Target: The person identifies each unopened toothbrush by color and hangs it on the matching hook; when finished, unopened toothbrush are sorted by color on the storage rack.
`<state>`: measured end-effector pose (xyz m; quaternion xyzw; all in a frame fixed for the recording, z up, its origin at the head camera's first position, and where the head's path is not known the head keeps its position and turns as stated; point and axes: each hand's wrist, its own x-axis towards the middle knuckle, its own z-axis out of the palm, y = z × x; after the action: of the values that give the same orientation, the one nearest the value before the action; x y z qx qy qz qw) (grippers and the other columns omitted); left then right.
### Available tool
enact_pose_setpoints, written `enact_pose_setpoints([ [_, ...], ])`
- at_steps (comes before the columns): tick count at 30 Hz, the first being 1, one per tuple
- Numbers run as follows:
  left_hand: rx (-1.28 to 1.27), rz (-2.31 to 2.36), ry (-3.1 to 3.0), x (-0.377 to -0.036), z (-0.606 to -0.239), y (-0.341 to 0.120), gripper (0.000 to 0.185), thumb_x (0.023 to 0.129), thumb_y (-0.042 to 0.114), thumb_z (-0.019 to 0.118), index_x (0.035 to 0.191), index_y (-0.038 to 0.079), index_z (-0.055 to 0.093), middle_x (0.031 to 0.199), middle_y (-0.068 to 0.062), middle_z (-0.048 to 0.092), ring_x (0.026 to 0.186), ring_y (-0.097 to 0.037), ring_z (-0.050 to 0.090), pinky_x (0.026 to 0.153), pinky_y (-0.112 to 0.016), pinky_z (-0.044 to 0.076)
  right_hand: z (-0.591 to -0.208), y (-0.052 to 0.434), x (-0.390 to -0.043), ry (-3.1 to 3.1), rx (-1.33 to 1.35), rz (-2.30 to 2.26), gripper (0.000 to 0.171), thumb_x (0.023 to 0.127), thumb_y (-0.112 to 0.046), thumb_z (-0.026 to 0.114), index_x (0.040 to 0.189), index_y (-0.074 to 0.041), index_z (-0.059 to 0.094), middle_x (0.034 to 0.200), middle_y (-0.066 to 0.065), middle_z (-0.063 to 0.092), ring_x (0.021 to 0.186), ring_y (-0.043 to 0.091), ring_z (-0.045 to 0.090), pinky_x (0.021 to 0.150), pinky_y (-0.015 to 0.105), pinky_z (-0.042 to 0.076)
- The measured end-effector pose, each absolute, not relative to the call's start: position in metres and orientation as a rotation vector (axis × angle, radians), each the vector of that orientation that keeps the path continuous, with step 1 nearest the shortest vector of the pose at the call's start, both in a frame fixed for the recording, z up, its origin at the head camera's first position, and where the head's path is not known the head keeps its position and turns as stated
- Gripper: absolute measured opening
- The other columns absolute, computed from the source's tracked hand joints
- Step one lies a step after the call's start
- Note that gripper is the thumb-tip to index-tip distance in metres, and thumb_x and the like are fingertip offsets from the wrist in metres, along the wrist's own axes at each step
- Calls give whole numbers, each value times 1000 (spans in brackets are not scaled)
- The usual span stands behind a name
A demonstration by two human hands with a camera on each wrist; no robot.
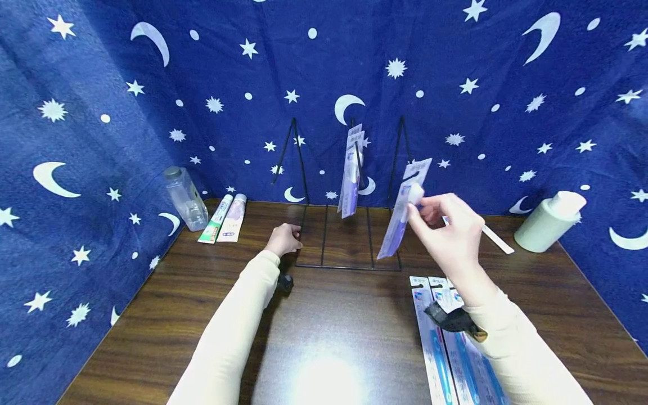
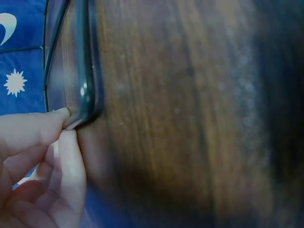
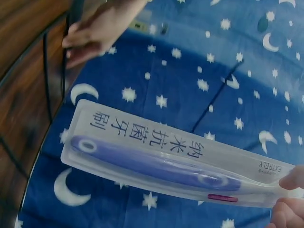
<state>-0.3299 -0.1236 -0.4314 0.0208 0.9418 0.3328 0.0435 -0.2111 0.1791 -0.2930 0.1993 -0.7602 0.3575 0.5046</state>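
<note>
Pinching a packaged toothbrush (image 1: 403, 209) by its upper end, the right hand (image 1: 449, 230) holds it in the air just to the right of the black wire rack (image 1: 349, 236). The pack hangs slanted, its lower end reaching down toward the rack's front right corner. In the right wrist view the same pack (image 3: 171, 159) shows a purple brush behind clear plastic, with the fingertips (image 3: 292, 179) gripping one end of the card.

The left hand (image 1: 283, 239) rests on the counter (image 1: 324, 337) at the rack's front left corner. The left wrist view shows its thumb and forefinger (image 2: 40, 128) pressed together on the thin wire (image 2: 85, 90) of the rack's base.

On the rack's middle peg hangs another toothbrush pack (image 1: 351, 171), well above the base and touching nothing else. In front of the rack and to its right, several more packs (image 1: 445, 343) lie flat on the counter, partly under the right forearm. Left of the rack, two toothpaste boxes (image 1: 225, 218) lie side by side against the backdrop, and a clear bottle (image 1: 185, 198) stands just beyond them. Well to the right of the rack, a pale green bottle (image 1: 549, 222) leans near the starred blue cloth (image 1: 101, 84), and a flat white strip (image 1: 497, 239) lies between it and the right hand.
</note>
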Motion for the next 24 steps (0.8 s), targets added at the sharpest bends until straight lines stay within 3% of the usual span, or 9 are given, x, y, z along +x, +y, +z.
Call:
enact_pose_setpoints([
  [4,59,1013,2886,-329,-431,-125,52,70,-2,68,121,-2,62,96,-9,70,62,-12,66,76,-26,54,-298,159,-210,-1839,569,843,9,73,-9,70,74,-1,67,59,7,59,51,17,50,53,17,38],
  [8,62,1014,2890,-329,-429,-124,52,69,-3,68,121,-3,62,97,-10,70,65,-15,68,77,-27,55,-302,144,-211,-1857,639,809,11,74,-12,69,74,-2,65,59,6,58,51,18,50,49,26,41],
  [14,41,1036,2867,-328,-428,-122,53,71,-4,68,123,-1,61,99,-10,69,62,-11,65,71,-23,55,-304,137,-215,-1916,669,771,12,76,-12,71,75,-1,65,60,6,57,52,15,51,49,26,44],
  [20,29,1018,2878,-327,-426,-122,53,70,-4,68,123,-1,62,98,-9,69,70,-15,68,76,-25,55,-309,132,-226,-1944,654,783,11,73,-6,74,75,0,65,61,7,57,53,16,52,49,28,45],
  [24,14,1047,2857,-328,-429,-123,52,71,-4,69,123,-1,62,98,-9,68,62,-10,64,68,-22,55,-309,128,-237,-1971,653,774,12,73,-7,73,74,-1,64,61,7,57,53,17,53,50,31,46],
])
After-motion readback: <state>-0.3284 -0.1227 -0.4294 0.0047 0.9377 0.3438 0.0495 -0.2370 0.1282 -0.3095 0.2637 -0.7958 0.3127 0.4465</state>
